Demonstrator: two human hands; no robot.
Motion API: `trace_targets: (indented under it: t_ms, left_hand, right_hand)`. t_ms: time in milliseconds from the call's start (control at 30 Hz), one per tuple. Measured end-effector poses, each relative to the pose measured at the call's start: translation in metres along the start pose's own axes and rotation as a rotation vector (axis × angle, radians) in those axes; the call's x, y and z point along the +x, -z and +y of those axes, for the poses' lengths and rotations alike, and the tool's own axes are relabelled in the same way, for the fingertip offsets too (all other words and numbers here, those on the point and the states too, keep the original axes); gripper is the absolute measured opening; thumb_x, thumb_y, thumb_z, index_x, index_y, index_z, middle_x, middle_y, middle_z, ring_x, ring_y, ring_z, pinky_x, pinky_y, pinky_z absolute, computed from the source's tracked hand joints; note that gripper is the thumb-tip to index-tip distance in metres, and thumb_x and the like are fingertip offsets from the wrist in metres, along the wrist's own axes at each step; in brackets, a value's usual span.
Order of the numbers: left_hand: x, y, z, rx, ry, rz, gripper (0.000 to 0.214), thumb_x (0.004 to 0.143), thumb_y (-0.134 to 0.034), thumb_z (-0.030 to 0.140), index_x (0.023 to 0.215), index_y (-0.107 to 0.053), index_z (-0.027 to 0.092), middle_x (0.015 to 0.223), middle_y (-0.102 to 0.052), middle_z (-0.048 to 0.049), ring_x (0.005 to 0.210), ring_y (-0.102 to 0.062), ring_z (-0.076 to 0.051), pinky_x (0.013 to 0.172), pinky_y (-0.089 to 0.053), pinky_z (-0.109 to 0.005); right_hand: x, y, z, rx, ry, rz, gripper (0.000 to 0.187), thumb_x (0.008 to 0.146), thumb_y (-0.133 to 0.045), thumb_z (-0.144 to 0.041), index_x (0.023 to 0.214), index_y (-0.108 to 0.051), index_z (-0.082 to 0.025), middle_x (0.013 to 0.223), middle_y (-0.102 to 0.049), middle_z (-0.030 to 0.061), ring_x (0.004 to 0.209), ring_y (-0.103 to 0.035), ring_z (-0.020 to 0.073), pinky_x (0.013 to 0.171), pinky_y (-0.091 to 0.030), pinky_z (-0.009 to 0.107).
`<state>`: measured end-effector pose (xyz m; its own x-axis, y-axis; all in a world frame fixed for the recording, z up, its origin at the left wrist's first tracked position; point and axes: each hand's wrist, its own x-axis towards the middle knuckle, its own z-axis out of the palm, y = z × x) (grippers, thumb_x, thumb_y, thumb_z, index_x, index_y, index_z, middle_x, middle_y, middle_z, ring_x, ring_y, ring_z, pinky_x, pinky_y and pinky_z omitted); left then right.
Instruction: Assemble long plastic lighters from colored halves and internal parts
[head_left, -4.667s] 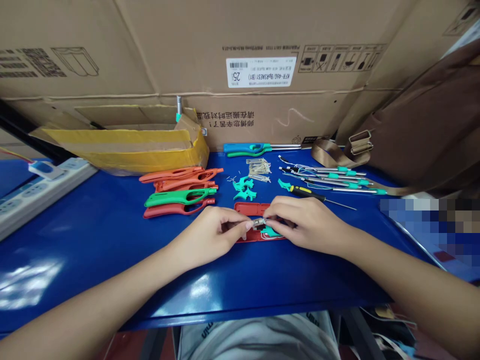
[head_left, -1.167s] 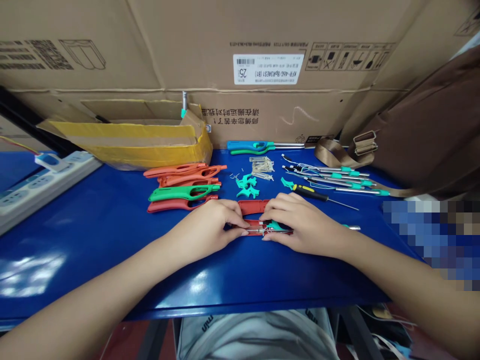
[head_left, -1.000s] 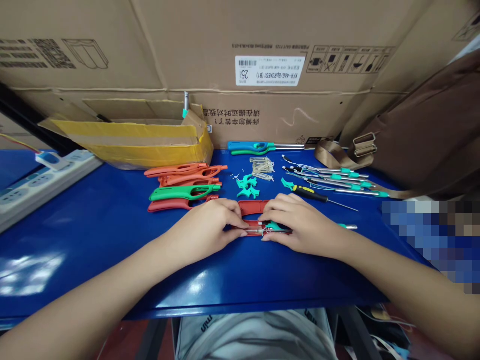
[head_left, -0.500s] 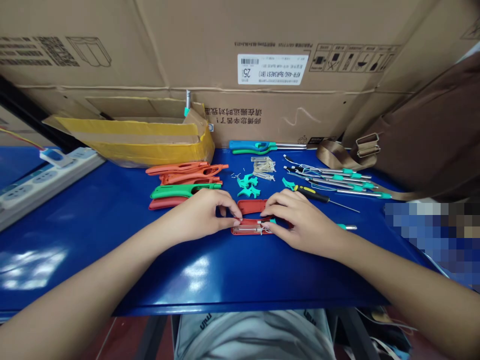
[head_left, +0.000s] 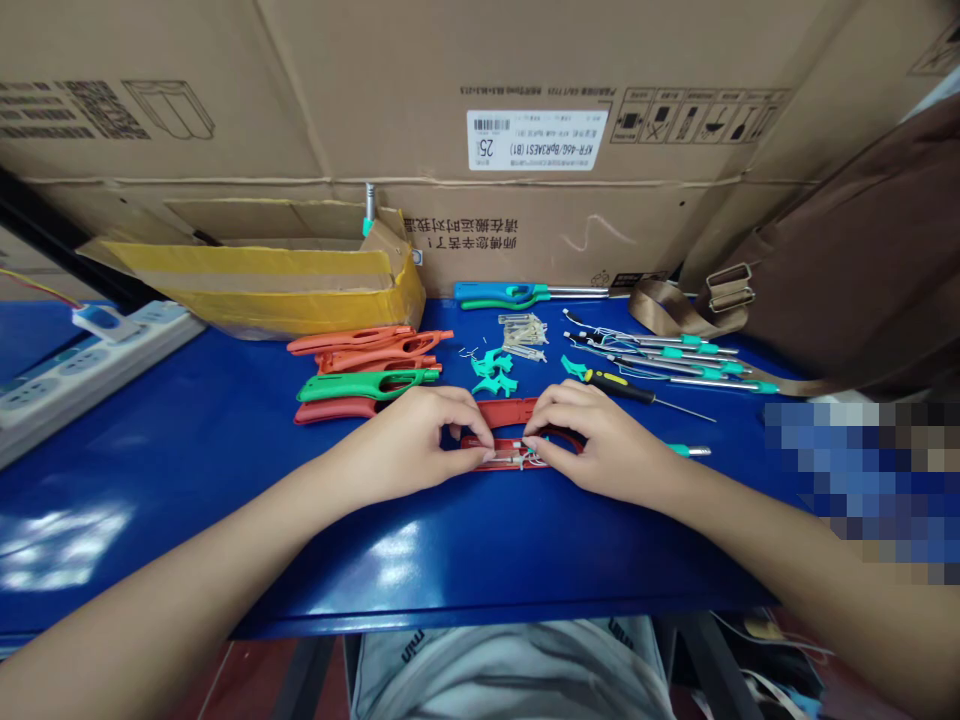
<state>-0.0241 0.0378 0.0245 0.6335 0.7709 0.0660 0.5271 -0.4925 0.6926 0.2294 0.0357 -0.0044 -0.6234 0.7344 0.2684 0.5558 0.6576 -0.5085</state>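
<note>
A red lighter casing half (head_left: 474, 464) lies open side up in front of me, with a clear fuel tank (head_left: 504, 456) and thin white wires (head_left: 534, 458) inside. My left hand (head_left: 431, 435) pinches at its left end, thumb and forefinger closed over the tank. From the right, my right hand (head_left: 592, 435) has thumb and forefinger together on a white wire; its fingers cover part of the casing. A metal lighter tube (head_left: 697, 451) with a teal collar sticks out beyond that hand. Just behind lies the matching red casing half (head_left: 506, 412), partly hidden by my fingers.
Orange casings (head_left: 382, 348) and a green casing (head_left: 360, 384) lie left. Behind my hands are teal triggers (head_left: 493, 372) and clear tanks (head_left: 523, 335); to the right, a screwdriver (head_left: 619, 386) and wired metal tubes (head_left: 675, 352). A yellow-taped box (head_left: 255, 290) and power strip (head_left: 90, 370) stand left.
My left hand has shifted right along the casing, its fingertips now over the tank. My right fingertips have drawn closer together at the wires. The view has shifted slightly.
</note>
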Motion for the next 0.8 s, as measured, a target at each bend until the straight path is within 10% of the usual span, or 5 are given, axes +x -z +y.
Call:
trace_targets:
  t_ms: [467, 800]
  left_hand:
    - [-0.002, -0.004, -0.001, 0.124, -0.027, -0.036, 0.011, 0.088, -0.076, 0.022, 0.096, -0.083, 0.023, 0.091, -0.076, -0.0016, 0.083, -0.070, -0.017, 0.081, -0.054, -0.030]
    - [-0.001, -0.003, 0.008, 0.201, -0.117, 0.045, 0.017, 0.085, -0.073, 0.019, 0.102, -0.076, 0.019, 0.096, -0.072, -0.0034, 0.090, -0.064, -0.020, 0.084, -0.050, -0.033]
  right_hand:
    - [0.002, 0.014, -0.002, 0.090, -0.032, 0.106, 0.011, 0.095, -0.061, -0.020, 0.088, -0.069, -0.020, 0.092, -0.069, 0.0049, 0.088, -0.062, 0.0187, 0.083, -0.049, 0.034]
    - [-0.001, 0.033, -0.005, -0.033, 0.036, -0.104, 0.009, 0.093, -0.062, -0.017, 0.086, -0.067, -0.020, 0.090, -0.068, 0.0038, 0.085, -0.061, 0.0184, 0.081, -0.047, 0.034]
